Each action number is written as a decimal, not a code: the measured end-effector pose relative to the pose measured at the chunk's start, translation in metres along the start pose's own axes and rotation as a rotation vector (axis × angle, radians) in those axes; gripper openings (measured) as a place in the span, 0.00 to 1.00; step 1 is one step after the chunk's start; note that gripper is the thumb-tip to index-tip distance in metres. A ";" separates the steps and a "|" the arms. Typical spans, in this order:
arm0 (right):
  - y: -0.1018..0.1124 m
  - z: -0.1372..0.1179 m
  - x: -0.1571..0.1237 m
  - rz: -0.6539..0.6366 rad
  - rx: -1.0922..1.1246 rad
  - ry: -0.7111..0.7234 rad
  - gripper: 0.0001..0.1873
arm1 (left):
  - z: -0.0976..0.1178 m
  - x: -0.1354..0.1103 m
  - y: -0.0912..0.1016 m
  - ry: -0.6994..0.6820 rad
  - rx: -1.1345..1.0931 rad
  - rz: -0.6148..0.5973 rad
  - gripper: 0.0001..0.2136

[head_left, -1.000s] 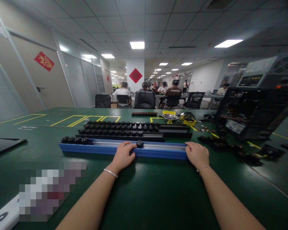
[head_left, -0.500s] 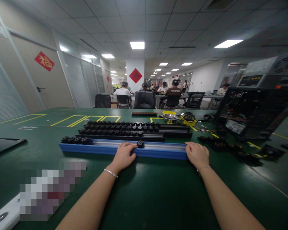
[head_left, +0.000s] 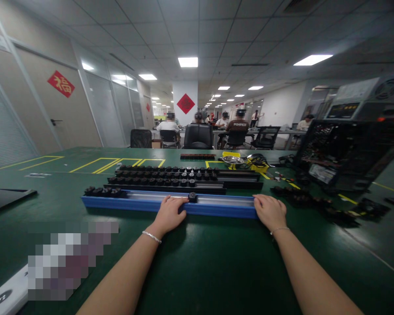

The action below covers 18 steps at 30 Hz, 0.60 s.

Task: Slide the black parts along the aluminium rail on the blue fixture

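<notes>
A long blue rail [head_left: 216,208] with a silver channel lies across the green table [head_left: 200,267] in front of me. My left hand [head_left: 168,214] is curled over its near edge at the middle, fingertips on the channel just left of a single small black part [head_left: 192,197]. My right hand [head_left: 269,211] grips the rail's right end, fingers bent over it. A few black parts [head_left: 101,191] sit in the rail's left end. Behind it lie two black rails [head_left: 184,177] filled with several black parts.
Loose black parts [head_left: 315,203] are scattered to the right, beside an open black computer case [head_left: 344,153]. A metal bowl [head_left: 232,159] and yellow items stand farther back. People sit at desks in the distance. A white object [head_left: 6,295] lies at the near left.
</notes>
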State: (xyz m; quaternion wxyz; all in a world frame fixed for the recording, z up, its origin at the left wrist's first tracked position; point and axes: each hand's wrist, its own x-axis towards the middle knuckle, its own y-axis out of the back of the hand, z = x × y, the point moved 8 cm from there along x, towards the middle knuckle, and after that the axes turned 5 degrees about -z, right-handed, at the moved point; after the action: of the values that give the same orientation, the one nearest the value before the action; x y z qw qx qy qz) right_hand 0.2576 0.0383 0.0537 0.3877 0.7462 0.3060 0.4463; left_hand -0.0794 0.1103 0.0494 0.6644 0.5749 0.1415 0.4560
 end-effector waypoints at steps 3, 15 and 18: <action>0.000 0.001 0.001 -0.002 0.004 0.005 0.20 | -0.001 0.000 -0.001 0.006 0.001 -0.006 0.18; -0.002 0.002 0.002 -0.020 -0.012 0.029 0.20 | 0.001 0.000 -0.002 0.009 0.006 -0.007 0.18; -0.002 0.002 0.002 -0.020 -0.026 0.032 0.20 | 0.003 0.000 -0.003 0.003 0.004 -0.015 0.19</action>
State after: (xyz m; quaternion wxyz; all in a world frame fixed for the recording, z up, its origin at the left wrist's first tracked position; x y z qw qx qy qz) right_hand 0.2598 0.0404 0.0523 0.3969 0.7306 0.3138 0.4585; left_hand -0.0761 0.1085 0.0477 0.6665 0.5745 0.1478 0.4515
